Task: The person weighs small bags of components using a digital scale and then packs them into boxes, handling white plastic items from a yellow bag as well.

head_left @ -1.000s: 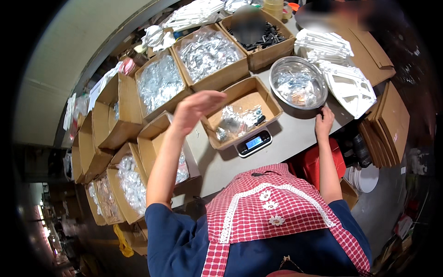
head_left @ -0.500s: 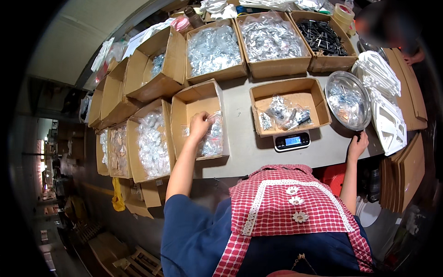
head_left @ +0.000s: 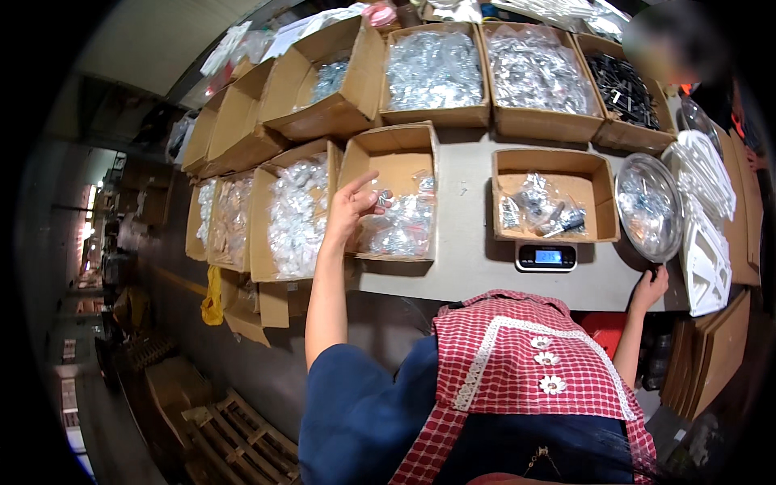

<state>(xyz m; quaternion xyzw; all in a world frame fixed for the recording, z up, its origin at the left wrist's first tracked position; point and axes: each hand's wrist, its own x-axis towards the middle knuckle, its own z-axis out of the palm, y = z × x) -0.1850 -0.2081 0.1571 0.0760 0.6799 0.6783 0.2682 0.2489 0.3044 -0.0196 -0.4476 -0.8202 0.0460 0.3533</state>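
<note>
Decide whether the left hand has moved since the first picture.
Yes: judged against the scale, the left hand has gone further left, from near the weighed box to over the carton holding small bags.

Since the earlier views, the person's bare left hand (head_left: 352,212) has left the brown cardboard carton (head_left: 596,194) on the scale, dipped into the brown cardboard carton (head_left: 390,144) of clear bags, and opened, small silver hardware (head_left: 384,197) between its fingers, grip undetermined.
</note>
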